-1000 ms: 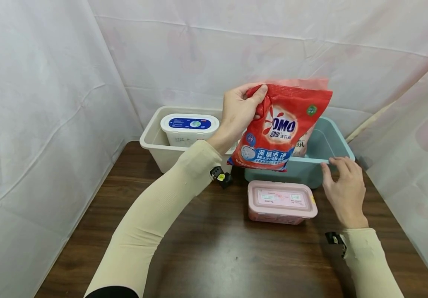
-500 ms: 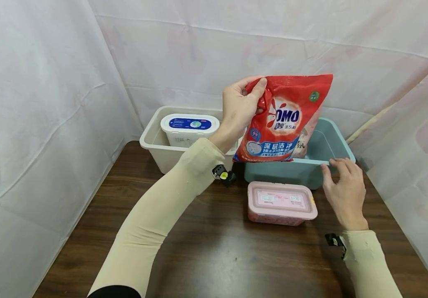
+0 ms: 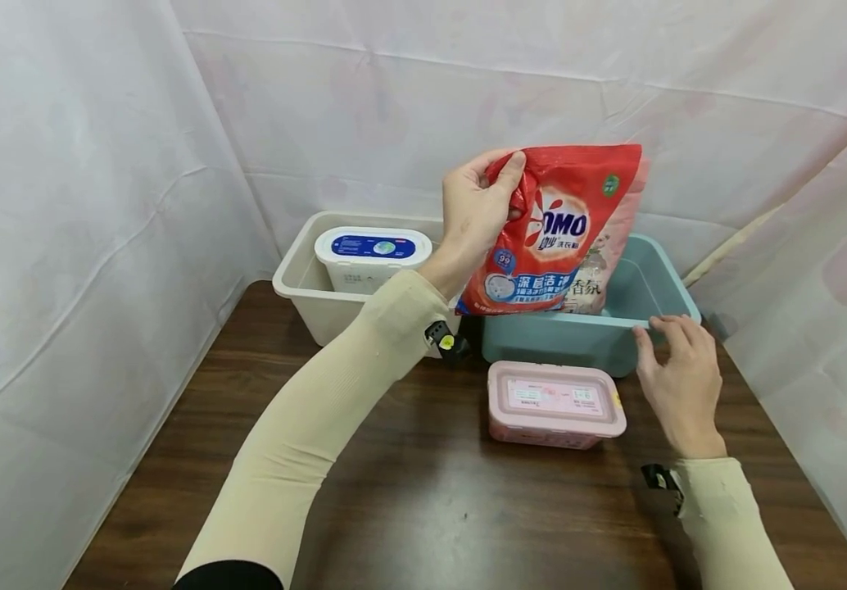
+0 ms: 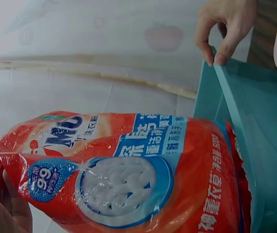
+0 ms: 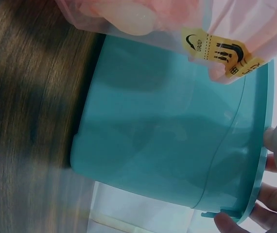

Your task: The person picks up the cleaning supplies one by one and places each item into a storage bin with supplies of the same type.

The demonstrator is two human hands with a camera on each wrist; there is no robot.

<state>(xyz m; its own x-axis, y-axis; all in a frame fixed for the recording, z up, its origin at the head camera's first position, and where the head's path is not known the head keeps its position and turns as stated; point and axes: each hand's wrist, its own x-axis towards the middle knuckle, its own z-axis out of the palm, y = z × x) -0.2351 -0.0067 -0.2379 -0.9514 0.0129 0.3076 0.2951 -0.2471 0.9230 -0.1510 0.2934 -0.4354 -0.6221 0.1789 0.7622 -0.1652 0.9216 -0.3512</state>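
Note:
My left hand [image 3: 478, 221] grips a red OMO laundry powder bag [image 3: 563, 238] by its upper left corner. The bag hangs tilted, its lower edge overlapping the near rim of a teal storage bin [image 3: 563, 342] in the head view. In the left wrist view, the bag's printed front [image 4: 124, 179] fills the middle, with its bottom beside the bin's wall. Behind it, a pink bag [image 3: 596, 270] stands partly hidden over the bin. My right hand [image 3: 681, 381] holds the bin's near right rim, thumb outside and fingers over the edge, also seen along the rim [image 5: 262, 160] in the right wrist view.
A cream bin [image 3: 298, 287] stands left of the teal one, with a white lidded tub [image 3: 372, 274] in it. In front lies a pink lidded box [image 3: 556, 410] on the dark wooden table [image 3: 423, 508]. Pale curtains [image 3: 394, 106] enclose the back and sides.
The laundry powder bag has risen a little in my left hand, then shifted slightly left. More of the pink bag's front shows behind it. My right hand stays on the rim.

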